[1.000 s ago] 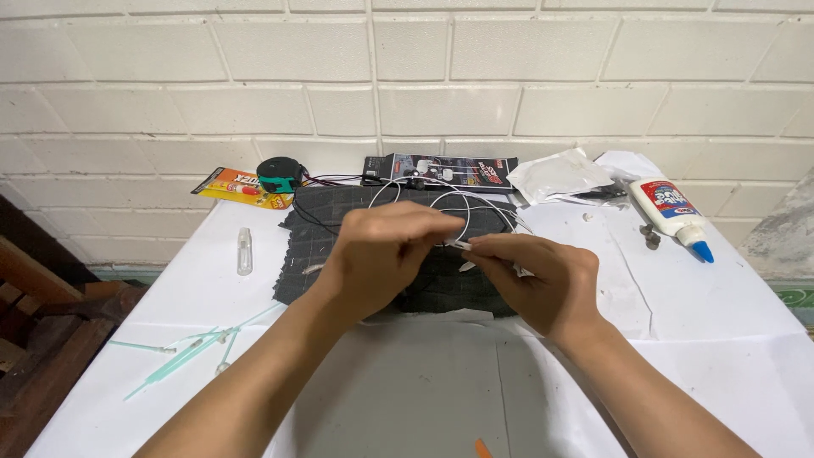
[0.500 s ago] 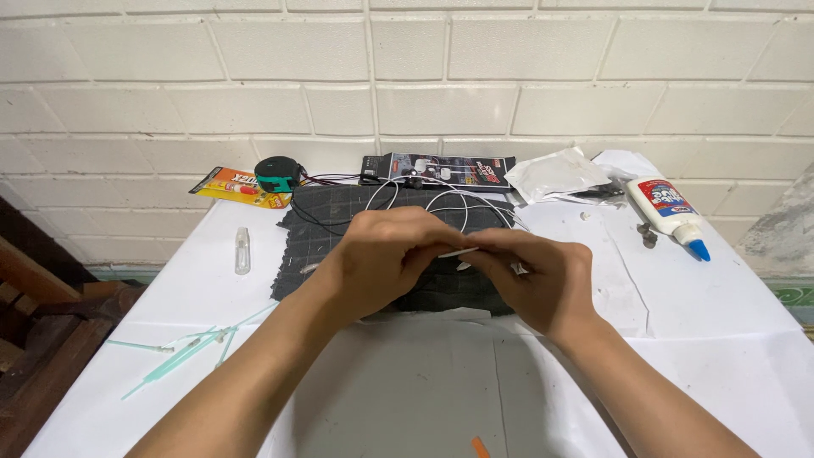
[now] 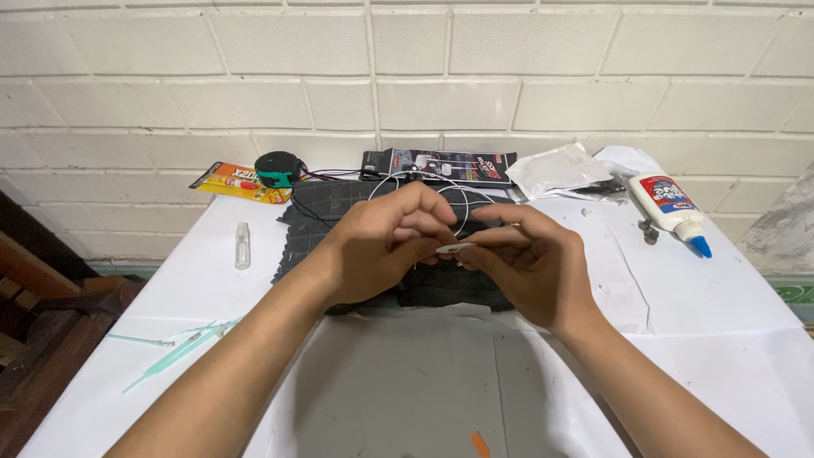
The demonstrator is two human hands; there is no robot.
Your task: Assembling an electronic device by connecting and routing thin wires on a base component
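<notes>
So the big white paper-covered counter [image 3: 729,339] sat against a pale brick wall [image 3: 407,68], with a dark checked cloth mat [image 3: 339,212] spread across the middle of it. Along the back edge were a flat black printed package [image 3: 441,165], a crinkly clear plastic bag [image 3: 555,170], an orange-and-yellow blister card [image 3: 237,181] and a small round black-and-green gadget [image 3: 277,167]. A white glue bottle with a blue tip [image 3: 674,208] lay off to the right, a little clear vial [image 3: 242,246] to the left, and some thin pale green plastic sticks [image 3: 174,356] near the front left.

Over the mat, the left hand [image 3: 381,242] and right hand [image 3: 530,263] were both pinched shut on a tiny white flat piece [image 3: 452,249], held between the fingertips of each. A thin white wire loop [image 3: 462,208] showed just behind the fingers.

Compared with half a second before, the hands had barely shifted, maybe a touch closer together, so to me the fiddly fingertip work on that piece was still going, not finished.
</notes>
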